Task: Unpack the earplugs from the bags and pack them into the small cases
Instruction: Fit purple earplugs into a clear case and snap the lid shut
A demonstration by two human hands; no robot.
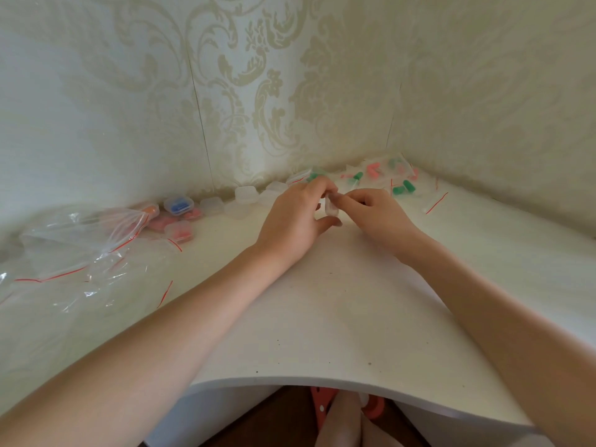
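Pinching one small clear case [331,208] between them, both hands [292,217] [375,214] meet; contents unclear.

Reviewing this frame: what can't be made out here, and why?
- Head view: whether the small clear item pinched between the left hand and right hand is a case or a bag; fingers cover it.
- Whether it holds an earplug: too small, blurred.
- Contents of the frosted cases along the wall: too hazy.
- The empty bags: cut off by the left edge.

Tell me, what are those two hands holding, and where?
Both the left hand and the right hand pinch a small clear case between their fingertips, at its opposite sides.
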